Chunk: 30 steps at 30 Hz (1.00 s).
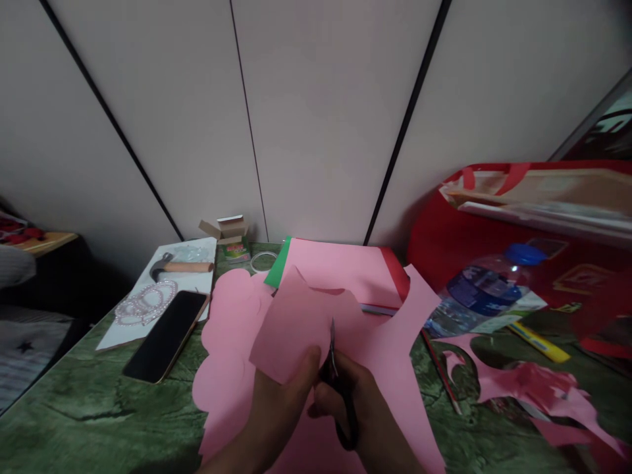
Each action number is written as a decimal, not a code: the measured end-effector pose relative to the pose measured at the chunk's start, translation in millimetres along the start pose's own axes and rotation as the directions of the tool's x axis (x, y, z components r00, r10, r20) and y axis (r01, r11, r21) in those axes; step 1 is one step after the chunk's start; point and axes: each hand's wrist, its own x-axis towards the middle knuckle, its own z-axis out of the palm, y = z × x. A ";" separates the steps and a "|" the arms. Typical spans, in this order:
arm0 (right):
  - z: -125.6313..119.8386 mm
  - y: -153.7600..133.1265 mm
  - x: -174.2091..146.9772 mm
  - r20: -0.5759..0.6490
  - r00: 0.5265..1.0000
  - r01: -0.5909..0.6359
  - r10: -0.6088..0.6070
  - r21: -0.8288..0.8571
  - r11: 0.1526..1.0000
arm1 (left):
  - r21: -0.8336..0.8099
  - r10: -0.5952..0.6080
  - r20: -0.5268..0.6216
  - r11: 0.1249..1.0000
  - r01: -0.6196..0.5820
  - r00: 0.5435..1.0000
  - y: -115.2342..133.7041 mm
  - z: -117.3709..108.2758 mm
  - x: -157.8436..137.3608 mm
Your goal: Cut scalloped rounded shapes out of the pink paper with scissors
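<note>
A piece of pink paper (301, 316) is pinched in my left hand (284, 401), thumb on top near its lower edge. My right hand (355, 401) is closed around the dark handles of a pair of scissors (348, 421). Their narrow blades point up and away from me, against the pink piece close to my left thumb. Beneath both hands lies a large pink sheet (395, 375) with a cut-out edge. Several round pink paper shapes (224, 378) overlap at its left. Behind is a stack of coloured paper (345, 263) with pink on top and green and red showing.
On the left are a black phone (168, 336), a bead string (145, 303), a hammer (185, 266) and a small opened box (234, 240). At right stand a water bottle (484, 289) and red bag (429, 230), with a pencil (442, 372), yellow cutter (540, 342) and pink scraps (533, 388).
</note>
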 end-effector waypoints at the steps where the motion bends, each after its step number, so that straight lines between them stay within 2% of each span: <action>1: -0.1 -0.3 -0.1 -0.003 1.000 -0.005 0.005 0.006 1.000 | -0.004 0.003 -0.006 1.000 -0.003 1.000 0.5 -0.2 0.1; 11: -0.3 3.6 -0.4 -0.040 0.999 -0.014 0.014 0.012 1.000 | 0.027 0.014 -0.038 1.000 -0.013 0.999 2.3 -2.0 1.2; 24: 0.7 0.8 -3.0 -0.028 1.000 -0.008 0.008 0.027 1.000 | 0.031 0.043 -0.006 0.999 -0.043 0.999 0.2 -6.3 9.9; 27: 2.2 -0.2 -3.6 -0.021 1.000 0.004 -0.003 0.045 0.999 | 0.021 0.057 -0.027 0.998 -0.057 0.998 -0.4 -5.1 10.3; 30: 4.2 0.7 -4.5 0.015 1.000 -0.004 0.003 0.055 0.998 | 0.018 0.004 -0.074 1.000 -0.003 0.997 -0.3 -2.8 7.4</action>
